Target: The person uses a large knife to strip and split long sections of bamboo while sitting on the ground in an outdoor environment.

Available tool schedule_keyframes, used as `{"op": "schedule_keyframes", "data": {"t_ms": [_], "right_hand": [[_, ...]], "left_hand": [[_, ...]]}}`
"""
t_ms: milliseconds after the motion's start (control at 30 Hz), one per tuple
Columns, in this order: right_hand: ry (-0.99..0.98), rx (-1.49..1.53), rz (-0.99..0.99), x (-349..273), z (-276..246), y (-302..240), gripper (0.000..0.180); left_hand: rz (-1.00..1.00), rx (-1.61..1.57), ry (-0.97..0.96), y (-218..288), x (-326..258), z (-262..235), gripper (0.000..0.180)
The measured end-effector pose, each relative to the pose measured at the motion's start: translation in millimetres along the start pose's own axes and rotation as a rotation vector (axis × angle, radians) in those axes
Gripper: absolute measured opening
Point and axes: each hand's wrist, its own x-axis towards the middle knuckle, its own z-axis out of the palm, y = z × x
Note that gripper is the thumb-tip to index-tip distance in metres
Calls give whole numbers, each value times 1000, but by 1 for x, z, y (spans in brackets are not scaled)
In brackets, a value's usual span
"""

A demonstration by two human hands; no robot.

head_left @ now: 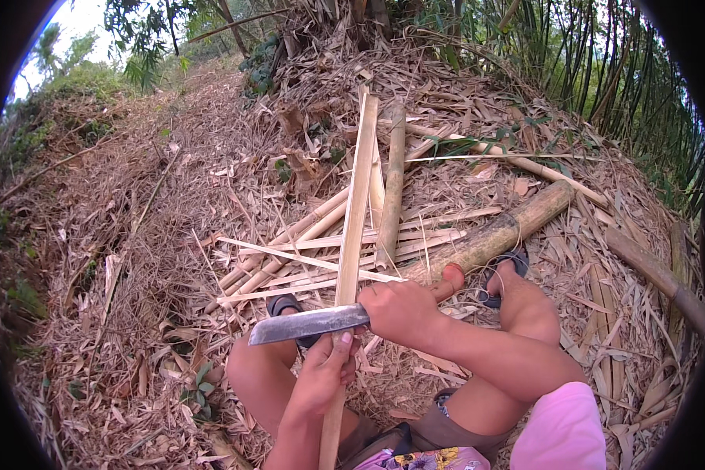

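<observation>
My right hand [399, 312] is closed around the handle of a machete [309, 323], whose broad dark blade points left. The blade lies across a long split bamboo strip [356, 211]. Just below the blade, my left hand [327, 368] grips that strip, its thumb close to the metal. The strip runs from between my legs up and away from me. An orange-red rounded end [452, 276] shows past my right hand, in line with the handle. How the blade's edge meets the strip is hard to make out.
Thin bamboo strips [290, 262] lie crossed ahead of my feet. A thick bamboo pole [486, 235] rests near my right foot, with a shorter culm [392, 184] beyond it. Another pole [658, 278] lies far right. Dry leaves cover the slope; a bamboo clump [619, 86] stands behind.
</observation>
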Motion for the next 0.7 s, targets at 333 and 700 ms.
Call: {"op": "schedule_keyframes", "data": {"t_ms": [333, 700], "right_hand": [[81, -136, 136, 19, -8, 36, 12], [-77, 10, -54, -6, 3, 1, 14]], "left_hand": [[26, 189, 69, -7, -9, 19, 26], [72, 268, 159, -8, -8, 14, 27]]}}
